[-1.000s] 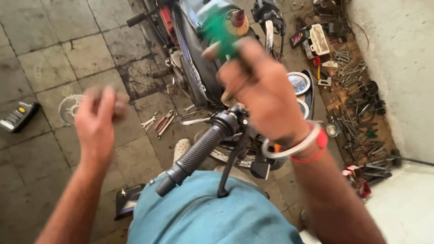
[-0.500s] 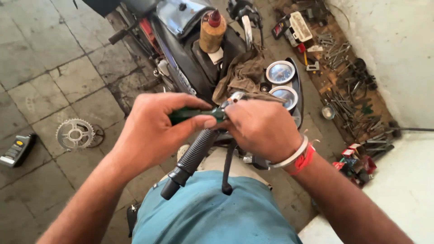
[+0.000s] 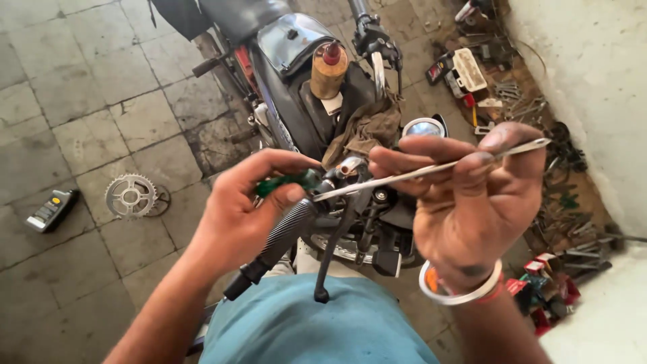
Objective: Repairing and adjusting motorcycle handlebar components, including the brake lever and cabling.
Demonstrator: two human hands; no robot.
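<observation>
Between our right hand's fingers lay a long thin silver metal rod, pinched tight near its far end. Our left hand was curled shut around a green-handled tool, just beside the rod's other tip. Under our left fingers sat the black ribbed rubber handlebar grip of a dark motorcycle.

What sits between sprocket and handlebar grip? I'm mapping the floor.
In the head view, only bare floor tiles and the left hand lie between the sprocket and the grip.
</observation>
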